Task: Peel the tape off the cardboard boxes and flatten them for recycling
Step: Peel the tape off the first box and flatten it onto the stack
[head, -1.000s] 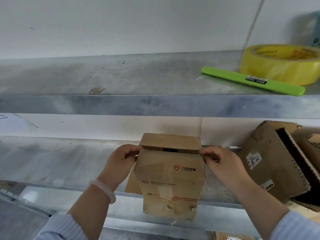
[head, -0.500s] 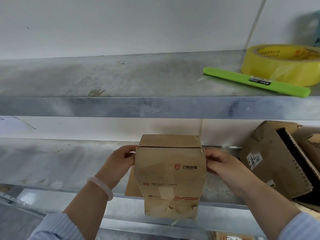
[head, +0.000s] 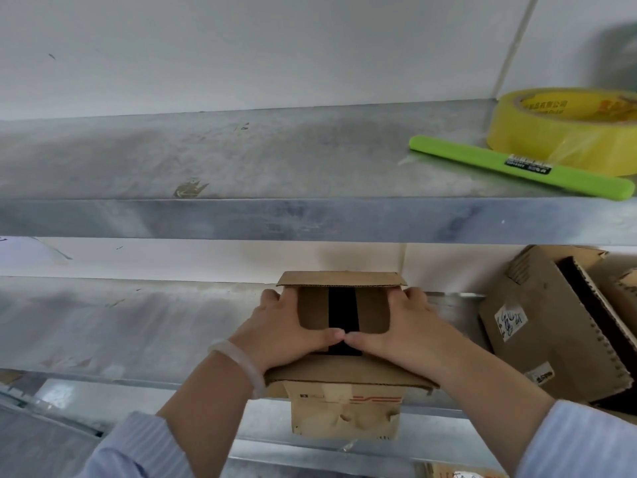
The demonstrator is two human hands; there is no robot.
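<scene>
Clearly the job is in its early part. A grey galvanised metal upper shelf point(head: 241, 219) spans the view above a matching lower shelf point(head: 138, 322). On the right of the lower one leans a pile of larger brown corrugated cardboard boxes point(head: 551, 339), all in box shape, one with a white label; none looks flattened.

The small brown printed cardboard box point(head: 344, 419) is at the front edge of the lower shelf, near the middle; whether it rests there or is carried I cannot tell. Its top is open: the far flap point(head: 341, 279) tips back, the near flap point(head: 344, 374) folds out toward the person, and two inner flaps lie level with a dark gap between them. So the top seam seems freed, though a glossy patch on the front face may be tape left on.

The left hand point(head: 286, 329) and right hand point(head: 406, 329) each hold a side of the open top, fingers curled over the outer edges, thumbs stretched inward and touching tip to tip at the gap. Left to do, I judge: free the bottom, collapse this box, then work through the pile.

On the upper shelf a yellow roll of packing tape point(head: 551, 132) and a bright green flat stick-shaped tool point(head: 482, 163) lie just beside each other, untouched.
</scene>
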